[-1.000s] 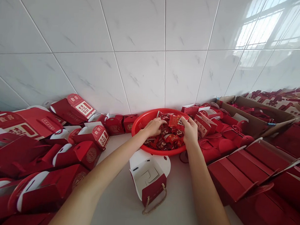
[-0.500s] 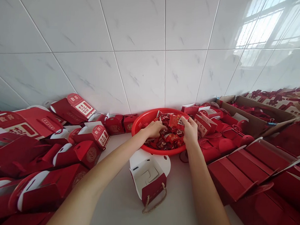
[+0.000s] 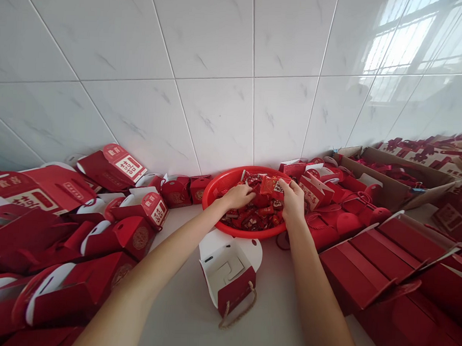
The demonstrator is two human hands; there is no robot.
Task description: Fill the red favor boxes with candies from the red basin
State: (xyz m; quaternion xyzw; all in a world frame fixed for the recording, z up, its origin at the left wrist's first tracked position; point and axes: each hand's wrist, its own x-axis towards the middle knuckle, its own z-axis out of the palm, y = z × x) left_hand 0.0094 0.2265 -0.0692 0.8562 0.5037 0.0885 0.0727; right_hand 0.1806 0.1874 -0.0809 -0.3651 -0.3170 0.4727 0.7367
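A red plastic basket [image 3: 251,234] stands against the wall, filled with red wrapped candies [image 3: 254,220]. Over its left part, my left hand [image 3: 238,196] has its fingers closed on a wrapped candy, mostly covered by the hand. At the basket's right side, my right hand [image 3: 293,200] pinches a red candy packet [image 3: 271,186] with gold and dark printing. In front of the basket, between my forearms, sits an opened red gift box [image 3: 236,291] with a white inside and a twisted rope handle. Its flaps are up and its bottom shows.
Red gift boxes [image 3: 136,235] crowd the left side in rows. More red boxes [image 3: 380,256] stand on the right. Behind those, a cardboard carton [image 3: 396,198] holds red items. A tiled wall [image 3: 218,116] closes off the back.
My left hand has lifted slightly among the candies, and more red wrappers show below it. My right hand keeps its packet in nearly the same place. The opened box has hardly moved.
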